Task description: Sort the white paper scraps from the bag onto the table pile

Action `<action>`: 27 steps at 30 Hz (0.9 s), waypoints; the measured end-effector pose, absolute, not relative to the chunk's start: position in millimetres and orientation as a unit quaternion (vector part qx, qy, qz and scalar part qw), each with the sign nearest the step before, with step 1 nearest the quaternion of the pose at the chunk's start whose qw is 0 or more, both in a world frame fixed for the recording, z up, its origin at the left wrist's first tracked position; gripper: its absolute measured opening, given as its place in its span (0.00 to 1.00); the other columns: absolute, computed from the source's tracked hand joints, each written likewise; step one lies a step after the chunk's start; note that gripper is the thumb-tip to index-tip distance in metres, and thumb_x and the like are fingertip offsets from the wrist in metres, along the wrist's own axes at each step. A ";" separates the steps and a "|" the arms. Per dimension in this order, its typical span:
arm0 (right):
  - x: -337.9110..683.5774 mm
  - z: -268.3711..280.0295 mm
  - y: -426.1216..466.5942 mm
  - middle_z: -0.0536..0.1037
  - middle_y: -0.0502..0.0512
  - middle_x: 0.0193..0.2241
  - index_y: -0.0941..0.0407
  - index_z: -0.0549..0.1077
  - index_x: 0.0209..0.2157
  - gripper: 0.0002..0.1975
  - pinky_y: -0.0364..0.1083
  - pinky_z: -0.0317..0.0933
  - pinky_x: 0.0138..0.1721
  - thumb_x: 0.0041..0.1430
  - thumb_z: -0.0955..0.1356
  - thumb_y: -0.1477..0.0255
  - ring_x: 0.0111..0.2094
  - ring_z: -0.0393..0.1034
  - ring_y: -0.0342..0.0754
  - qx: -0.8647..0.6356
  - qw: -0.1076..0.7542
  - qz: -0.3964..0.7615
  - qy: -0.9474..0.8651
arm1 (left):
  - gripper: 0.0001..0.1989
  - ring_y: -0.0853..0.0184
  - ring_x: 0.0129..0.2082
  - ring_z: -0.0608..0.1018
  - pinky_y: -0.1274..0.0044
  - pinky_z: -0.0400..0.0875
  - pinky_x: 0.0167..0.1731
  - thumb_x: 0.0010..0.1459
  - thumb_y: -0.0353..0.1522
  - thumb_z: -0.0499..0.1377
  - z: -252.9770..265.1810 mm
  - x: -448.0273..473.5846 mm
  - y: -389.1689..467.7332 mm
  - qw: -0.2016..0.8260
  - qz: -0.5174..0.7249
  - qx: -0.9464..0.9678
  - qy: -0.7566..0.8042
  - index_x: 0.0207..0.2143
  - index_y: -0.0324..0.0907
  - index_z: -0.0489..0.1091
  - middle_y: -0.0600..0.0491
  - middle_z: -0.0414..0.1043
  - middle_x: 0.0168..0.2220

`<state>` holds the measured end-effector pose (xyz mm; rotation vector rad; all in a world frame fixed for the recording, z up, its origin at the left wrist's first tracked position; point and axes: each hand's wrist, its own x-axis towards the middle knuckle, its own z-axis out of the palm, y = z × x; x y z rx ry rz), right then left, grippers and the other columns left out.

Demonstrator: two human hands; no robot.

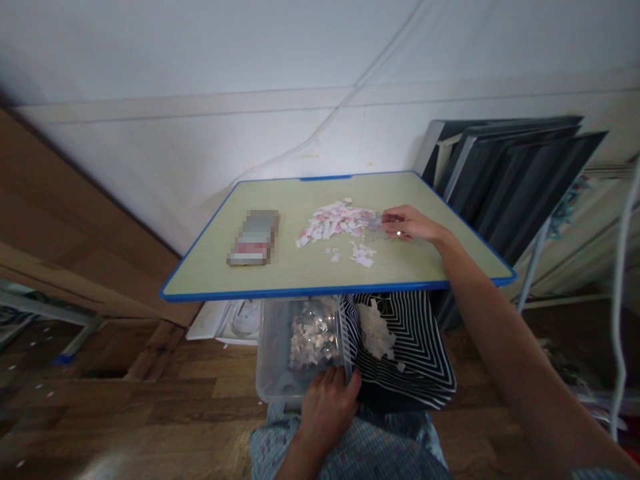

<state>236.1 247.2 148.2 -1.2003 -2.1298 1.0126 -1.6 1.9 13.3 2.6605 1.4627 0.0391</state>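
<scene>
My right hand [406, 223] is over the right part of the tabletop [290, 277], its fingers curled round a clear, see-through plastic piece [373, 230] whose exact shape is blurred. That piece touches the right end of a pile of small white and pinkish paper scraps [333, 220]. A smaller cluster of white scraps [363, 254] lies nearer the front edge. Below the table, my left hand [331, 400] is closed over the near right rim of a clear plastic bin [275, 360]. Scraps and shiny clear pieces [313, 340] lie inside the bin.
A pixelated, phone-like object [254, 238] lies on the table's left side. A black-and-white striped cloth bag [420, 347] holding pale scraps [376, 330] is right of the bin. Dark panels [510, 173] lean against the wall at right. A white cable [330, 120] crosses the wall.
</scene>
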 end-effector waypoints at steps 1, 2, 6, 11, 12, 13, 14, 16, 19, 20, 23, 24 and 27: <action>234.8 147.0 247.5 0.66 0.46 0.15 0.59 0.64 0.23 0.12 0.39 0.45 0.13 0.50 0.66 0.64 0.11 0.51 0.34 -0.436 0.257 0.363 -0.782 | 0.19 0.61 0.34 0.71 0.71 0.67 0.32 0.51 0.27 0.56 13.0 -1.7 1.8 0.052 0.015 0.874 0.482 0.47 0.42 0.62 0.49 0.68 0.34; 233.4 145.6 247.9 0.66 0.46 0.16 0.59 0.63 0.23 0.12 0.39 0.46 0.13 0.50 0.65 0.64 0.11 0.52 0.34 -0.435 0.270 0.353 -0.783 | 0.19 0.61 0.34 0.71 0.71 0.68 0.32 0.51 0.27 0.56 12.7 -1.6 1.7 0.052 0.017 0.874 0.483 0.47 0.43 0.62 0.49 0.68 0.34; 229.3 141.6 249.0 0.67 0.46 0.18 0.58 0.63 0.26 0.12 0.39 0.49 0.14 0.51 0.65 0.63 0.13 0.54 0.35 -0.441 0.266 0.348 -0.784 | 0.19 0.61 0.34 0.71 0.71 0.68 0.32 0.50 0.27 0.58 12.4 -1.6 1.6 0.051 0.016 0.875 0.481 0.47 0.42 0.62 0.49 0.68 0.35; 229.9 141.7 248.3 0.67 0.47 0.18 0.59 0.63 0.26 0.13 0.38 0.48 0.13 0.52 0.64 0.62 0.12 0.53 0.34 -0.430 0.261 0.349 -0.791 | 0.20 0.61 0.34 0.71 0.71 0.68 0.32 0.50 0.29 0.59 12.2 -2.0 2.1 0.051 0.018 0.876 0.480 0.47 0.42 0.62 0.49 0.69 0.35; 230.1 141.8 248.4 0.67 0.47 0.19 0.59 0.63 0.25 0.14 0.38 0.49 0.14 0.52 0.64 0.62 0.13 0.54 0.34 -0.428 0.273 0.340 -0.791 | 0.20 0.61 0.34 0.71 0.71 0.68 0.33 0.50 0.29 0.60 12.1 -2.1 2.2 0.050 0.020 0.876 0.479 0.47 0.42 0.62 0.49 0.69 0.35; 230.1 141.8 248.5 0.67 0.47 0.19 0.59 0.63 0.25 0.14 0.38 0.49 0.14 0.52 0.64 0.61 0.13 0.54 0.34 -0.430 0.284 0.332 -0.790 | 0.20 0.61 0.34 0.71 0.71 0.68 0.32 0.50 0.29 0.60 12.0 -2.2 2.2 0.048 0.020 0.875 0.481 0.47 0.42 0.62 0.49 0.69 0.34; 230.1 141.9 248.6 0.67 0.47 0.19 0.59 0.63 0.25 0.14 0.38 0.50 0.14 0.52 0.65 0.61 0.13 0.54 0.34 -0.433 0.287 0.328 -0.789 | 0.21 0.61 0.34 0.71 0.71 0.68 0.32 0.50 0.29 0.60 11.9 -2.2 2.1 0.048 0.021 0.875 0.481 0.47 0.42 0.62 0.49 0.69 0.34; 229.9 142.2 248.8 0.67 0.47 0.18 0.59 0.63 0.25 0.14 0.38 0.49 0.13 0.51 0.65 0.61 0.12 0.54 0.34 -0.436 0.271 0.336 -0.789 | 0.21 0.60 0.34 0.71 0.71 0.69 0.31 0.49 0.29 0.60 12.1 -2.1 2.0 0.047 0.023 0.875 0.481 0.47 0.42 0.63 0.49 0.68 0.34; 230.0 143.5 249.0 0.67 0.47 0.18 0.59 0.63 0.25 0.15 0.38 0.48 0.13 0.51 0.65 0.61 0.12 0.53 0.33 -0.427 0.271 0.345 -0.791 | 0.21 0.61 0.33 0.71 0.71 0.69 0.31 0.49 0.29 0.60 13.1 -1.7 2.4 0.046 0.023 0.875 0.481 0.47 0.42 0.63 0.49 0.68 0.34; 230.2 144.0 248.9 0.67 0.47 0.18 0.59 0.63 0.24 0.15 0.38 0.49 0.13 0.51 0.65 0.61 0.12 0.53 0.33 -0.426 0.283 0.340 -0.789 | 0.21 0.61 0.33 0.71 0.71 0.69 0.31 0.49 0.29 0.60 13.6 -1.6 2.6 0.047 0.021 0.876 0.479 0.47 0.42 0.63 0.49 0.68 0.34; 231.3 145.2 248.4 0.68 0.48 0.19 0.59 0.63 0.24 0.15 0.38 0.50 0.13 0.51 0.65 0.61 0.12 0.54 0.34 -0.427 0.298 0.335 -0.785 | 0.21 0.61 0.33 0.71 0.71 0.69 0.31 0.49 0.29 0.60 14.7 -1.4 3.0 0.052 0.016 0.877 0.478 0.47 0.42 0.62 0.49 0.68 0.34; 231.8 145.5 248.0 0.68 0.48 0.18 0.59 0.63 0.24 0.15 0.38 0.50 0.13 0.51 0.65 0.61 0.12 0.54 0.34 -0.426 0.284 0.345 -0.787 | 0.21 0.61 0.33 0.71 0.71 0.69 0.31 0.49 0.29 0.60 14.8 -1.4 3.0 0.053 0.015 0.876 0.479 0.47 0.42 0.62 0.49 0.68 0.34; 233.2 146.5 247.0 0.67 0.47 0.16 0.59 0.64 0.25 0.14 0.38 0.46 0.11 0.51 0.66 0.62 0.10 0.52 0.34 -0.418 0.237 0.376 -0.792 | 0.19 0.60 0.34 0.71 0.71 0.69 0.31 0.50 0.29 0.59 14.3 -1.4 2.7 0.054 0.014 0.875 0.481 0.47 0.42 0.63 0.49 0.68 0.34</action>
